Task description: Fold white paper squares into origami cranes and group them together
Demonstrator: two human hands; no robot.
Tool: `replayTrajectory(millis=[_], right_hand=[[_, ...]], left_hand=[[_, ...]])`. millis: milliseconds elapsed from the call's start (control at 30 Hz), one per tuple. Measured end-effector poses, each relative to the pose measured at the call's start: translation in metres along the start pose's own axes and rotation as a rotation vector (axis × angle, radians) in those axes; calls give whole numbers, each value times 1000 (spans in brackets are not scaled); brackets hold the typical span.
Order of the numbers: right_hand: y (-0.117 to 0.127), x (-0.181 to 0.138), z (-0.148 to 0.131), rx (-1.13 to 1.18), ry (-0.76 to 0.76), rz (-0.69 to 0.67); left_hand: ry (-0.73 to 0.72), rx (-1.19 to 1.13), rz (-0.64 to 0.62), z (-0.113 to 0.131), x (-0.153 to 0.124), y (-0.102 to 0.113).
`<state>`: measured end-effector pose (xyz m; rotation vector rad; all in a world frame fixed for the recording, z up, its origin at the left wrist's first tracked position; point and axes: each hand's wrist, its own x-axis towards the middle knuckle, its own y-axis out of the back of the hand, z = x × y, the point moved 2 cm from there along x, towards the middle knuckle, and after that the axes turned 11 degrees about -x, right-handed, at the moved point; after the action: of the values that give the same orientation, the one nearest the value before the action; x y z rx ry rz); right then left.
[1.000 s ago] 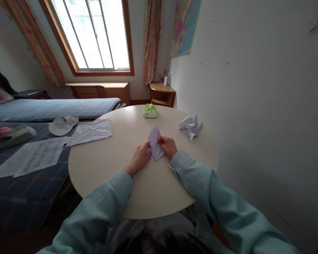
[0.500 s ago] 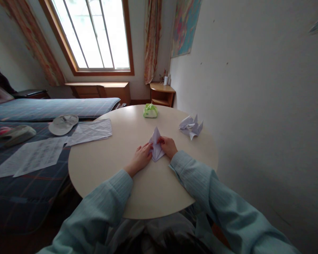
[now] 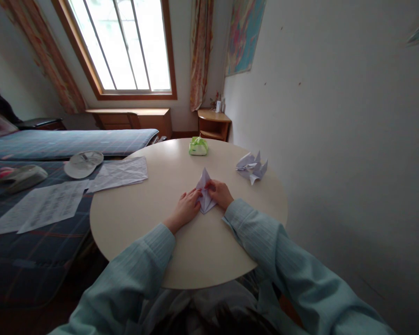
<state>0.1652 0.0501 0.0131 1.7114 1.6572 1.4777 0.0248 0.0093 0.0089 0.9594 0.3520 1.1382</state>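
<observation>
A piece of folded white paper [image 3: 205, 204] lies on the round table [image 3: 132, 232], kite-shaped, its sharp tip pointing away from me and creases running down its middle. My left hand [image 3: 186, 208] holds its left edge, with the fingers on top and the thumb near the lower middle. From the other side my right hand [image 3: 221, 193] is closed in a pinch on the right edge, partly covering the paper. Beyond my right hand sit several folded white paper shapes [image 3: 252, 167] with pointed ends, bunched together.
A green and white tissue pack [image 3: 198, 146] stands at the table's far edge. Crumpled white sheets [image 3: 122, 173] overlap the table's left edge and the bed [image 3: 38, 260]. On the bed are a light cap [image 3: 84, 164] and printed sheets [image 3: 56, 204]. A wall [image 3: 335, 153] rises on the right.
My right fingers have shifted slightly left over the paper, and its right side is drawn in a little. My left hand has hardly moved.
</observation>
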Motion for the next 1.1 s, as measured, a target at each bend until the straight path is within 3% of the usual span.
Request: replayTrajectory(millis=[1100], right_hand=[[-3, -1, 1, 14, 17, -48]], left_hand=[[-22, -1, -93, -14, 7, 0]])
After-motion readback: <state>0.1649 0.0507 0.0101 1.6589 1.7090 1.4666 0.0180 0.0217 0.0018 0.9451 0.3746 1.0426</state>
